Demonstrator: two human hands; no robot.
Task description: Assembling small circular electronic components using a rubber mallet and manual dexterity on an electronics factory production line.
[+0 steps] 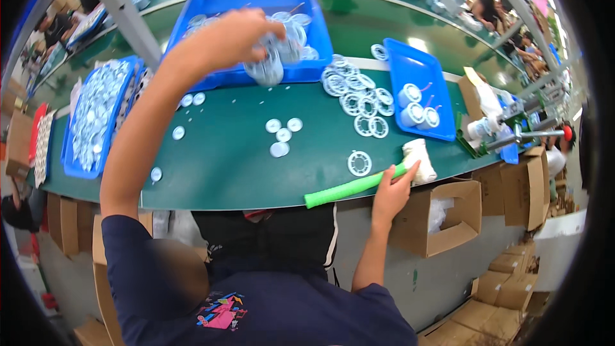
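Observation:
My left hand [240, 37] reaches over the near edge of a large blue tray [250, 3]. Its fingers are closed around a pale, cup-shaped plastic part [264, 72], smeared by motion and partly hidden by the hand. More pale round parts [298, 35] lie in the tray beside it. With my right hand [393, 193] I grip a mallet [349, 187] by its green handle, close to the white head, at the table's front edge. Just left of the mallet head lies a flat white ring [359, 163].
A pile of white rings [359, 93] lies right of centre. The smaller blue tray [416, 67] holds three white cylinders with red wires. Small white discs [283, 134] sit mid-table. At left, another blue tray [96, 115] is full of small parts. A clamp fixture [519, 129] stands far right.

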